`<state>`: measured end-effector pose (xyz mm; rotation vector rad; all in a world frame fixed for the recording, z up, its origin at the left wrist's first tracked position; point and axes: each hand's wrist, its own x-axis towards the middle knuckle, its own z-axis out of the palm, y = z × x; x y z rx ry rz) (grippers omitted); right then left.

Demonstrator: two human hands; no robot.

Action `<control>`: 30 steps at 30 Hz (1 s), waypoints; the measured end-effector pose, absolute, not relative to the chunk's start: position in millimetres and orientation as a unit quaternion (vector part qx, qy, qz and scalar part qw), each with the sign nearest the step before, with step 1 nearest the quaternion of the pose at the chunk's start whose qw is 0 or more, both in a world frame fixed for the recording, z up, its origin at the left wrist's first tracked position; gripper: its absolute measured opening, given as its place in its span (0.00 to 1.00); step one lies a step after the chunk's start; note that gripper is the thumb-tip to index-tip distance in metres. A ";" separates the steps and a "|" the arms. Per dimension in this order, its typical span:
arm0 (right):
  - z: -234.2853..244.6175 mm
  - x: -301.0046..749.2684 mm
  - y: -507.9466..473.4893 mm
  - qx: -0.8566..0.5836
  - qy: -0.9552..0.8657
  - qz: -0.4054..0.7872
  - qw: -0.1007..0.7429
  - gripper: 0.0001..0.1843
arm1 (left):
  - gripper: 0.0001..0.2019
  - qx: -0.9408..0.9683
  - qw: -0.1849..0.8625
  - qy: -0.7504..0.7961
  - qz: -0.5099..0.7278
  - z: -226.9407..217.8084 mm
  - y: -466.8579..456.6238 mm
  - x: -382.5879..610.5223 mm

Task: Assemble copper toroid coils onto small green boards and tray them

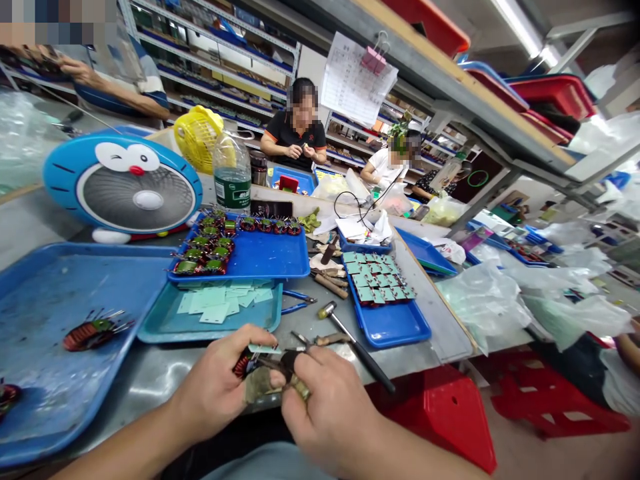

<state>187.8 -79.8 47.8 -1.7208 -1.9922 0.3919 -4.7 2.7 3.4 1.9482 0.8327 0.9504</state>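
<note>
My left hand (217, 383) is closed around a wire-wound toroidal coil (243, 363) with a light green board on its top edge. A worn brownish cover wraps part of the left thumb. My right hand (330, 393) is closed on a hand tool (273, 362), whose dark metal tip points at the coil; the fist hides most of it, so its kind cannot be made out. Both hands meet above the bench edge. Just behind them, a teal tray (150, 328) holds loose light green boards (215, 303).
A blue tray (270, 257) holds several coils; another blue tray (395, 327) holds coils topped with green boards. Blue-handled cutters (297, 303) and a hammer (357, 343) lie between. A large tray (30, 267) and a fan (145, 193) stand left. Co-workers sit opposite.
</note>
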 end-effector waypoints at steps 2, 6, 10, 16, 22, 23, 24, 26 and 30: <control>48.7 188.2 -81.2 -0.614 -0.707 0.254 0.243 0.11 | 0.14 0.768 0.399 0.326 0.380 1.2 1.2 -4.1; 48.1 187.6 -82.9 -0.617 -0.711 0.202 0.270 0.10 | 0.15 0.758 0.400 0.329 0.398 0.8 -1.4 -3.0; 48.3 186.9 -82.2 -0.615 -0.702 0.233 0.272 0.10 | 0.15 0.758 0.403 0.330 0.394 4.3 -1.5 -3.4; 48.7 185.9 -81.1 -0.626 -0.702 0.202 0.274 0.10 | 0.17 0.757 0.380 0.349 0.400 3.6 -0.2 -4.0; 51.7 186.0 -79.6 -0.604 -0.657 0.376 0.250 0.16 | 0.21 0.752 0.392 0.357 0.392 1.9 -0.9 -5.0; 51.3 185.7 -79.4 -0.608 -0.660 0.364 0.250 0.15 | 0.21 0.749 0.392 0.360 0.395 2.1 -1.0 -5.0; 50.6 185.3 -79.3 -0.616 -0.676 0.314 0.256 0.14 | 0.21 0.746 0.390 0.365 0.398 2.3 -1.2 -4.9; 49.0 184.3 -79.3 -0.627 -0.709 0.180 0.269 0.10 | 0.20 0.743 0.384 0.373 0.401 3.1 -1.4 -4.8; 50.7 182.4 -79.4 -0.604 -0.689 0.301 0.264 0.11 | 0.20 0.744 0.389 0.364 0.403 4.1 -1.8 -6.6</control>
